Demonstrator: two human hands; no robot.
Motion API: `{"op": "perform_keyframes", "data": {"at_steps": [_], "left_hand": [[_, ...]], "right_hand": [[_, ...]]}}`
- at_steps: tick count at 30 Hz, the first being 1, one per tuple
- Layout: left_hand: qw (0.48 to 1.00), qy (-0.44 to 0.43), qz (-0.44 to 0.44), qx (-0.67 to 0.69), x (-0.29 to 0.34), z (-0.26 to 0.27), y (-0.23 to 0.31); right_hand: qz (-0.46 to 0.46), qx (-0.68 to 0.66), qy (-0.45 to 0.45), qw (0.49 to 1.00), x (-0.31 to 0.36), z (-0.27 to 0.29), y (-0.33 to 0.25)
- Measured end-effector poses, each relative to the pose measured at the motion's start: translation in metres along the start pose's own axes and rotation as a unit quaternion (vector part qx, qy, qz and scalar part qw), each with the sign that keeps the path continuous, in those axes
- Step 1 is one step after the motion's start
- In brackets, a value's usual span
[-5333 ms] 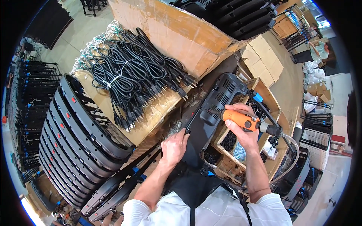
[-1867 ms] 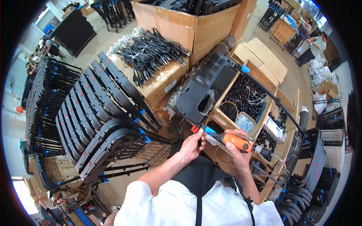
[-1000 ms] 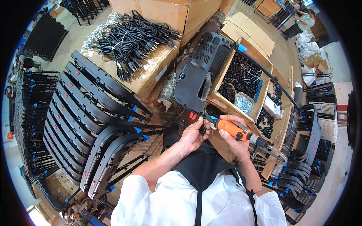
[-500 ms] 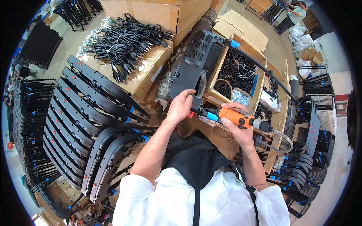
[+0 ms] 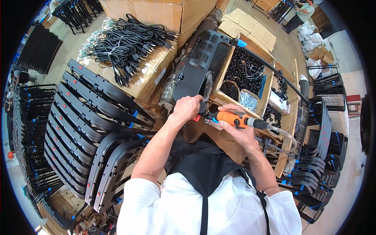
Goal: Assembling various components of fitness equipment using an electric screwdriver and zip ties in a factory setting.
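My left hand (image 5: 188,108) is curled over the near end of a black plastic housing (image 5: 190,84) with a vented hump, which lies slanting away from me. Just below its fingers shows a small red part (image 5: 197,118). In my right hand (image 5: 239,131) is an orange power screwdriver (image 5: 231,118), held level with its dark nose pointing left at the red part. A clear hose (image 5: 291,139) curves off its back end. Whether the bit touches a screw is too small to tell. Beneath the nose, a blue-capped bar end is mostly hidden.
A wooden tray (image 5: 224,89) to the right holds black small parts (image 5: 243,64) and silver screws (image 5: 248,100). Black power cords (image 5: 125,43) lie on a carton at upper left. Black housings (image 5: 70,129) stand stacked on the left, more frames (image 5: 313,164) on the right. Another person (image 5: 301,15) stands far off.
The screwdriver has moved left, its nose closer to my left hand and covering more of the blue piece. My left hand's fingers have lowered and closed more over the housing's end.
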State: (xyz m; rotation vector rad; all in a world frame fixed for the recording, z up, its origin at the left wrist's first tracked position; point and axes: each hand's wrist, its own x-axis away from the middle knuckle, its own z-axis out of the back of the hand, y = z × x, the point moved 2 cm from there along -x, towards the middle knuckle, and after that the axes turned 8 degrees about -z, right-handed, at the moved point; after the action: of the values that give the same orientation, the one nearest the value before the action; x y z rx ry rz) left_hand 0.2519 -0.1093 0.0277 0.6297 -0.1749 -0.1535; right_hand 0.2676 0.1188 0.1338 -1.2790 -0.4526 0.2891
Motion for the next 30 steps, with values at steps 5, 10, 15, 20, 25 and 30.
{"op": "perform_keyframes", "data": {"at_steps": [5,10,15,20,25,30], "left_hand": [[1.0,0.003,-0.017,-0.009,0.0,-0.002,0.001],[1.0,0.001,-0.011,-0.003,0.002,0.001,0.004],[1.0,0.007,-0.014,0.017,0.004,-0.005,-0.003],[0.929,0.092,0.081,0.349,0.014,-0.018,-0.03],[0.696,0.117,0.135,0.695,0.05,-0.014,-0.023],[0.578,0.191,0.191,0.77,0.082,-0.029,-0.012]], "right_hand": [[-0.007,0.052,-0.01,0.999,-0.006,-0.004,0.007],[0.009,0.069,-0.02,0.997,-0.014,-0.011,0.007],[0.025,0.104,-0.016,0.994,-0.024,-0.022,0.012],[-0.044,0.121,-0.059,0.99,-0.032,-0.028,0.007],[-0.017,0.187,-0.073,0.98,-0.036,-0.028,-0.001],[0.007,0.189,-0.09,0.978,-0.037,-0.028,0.002]]}}
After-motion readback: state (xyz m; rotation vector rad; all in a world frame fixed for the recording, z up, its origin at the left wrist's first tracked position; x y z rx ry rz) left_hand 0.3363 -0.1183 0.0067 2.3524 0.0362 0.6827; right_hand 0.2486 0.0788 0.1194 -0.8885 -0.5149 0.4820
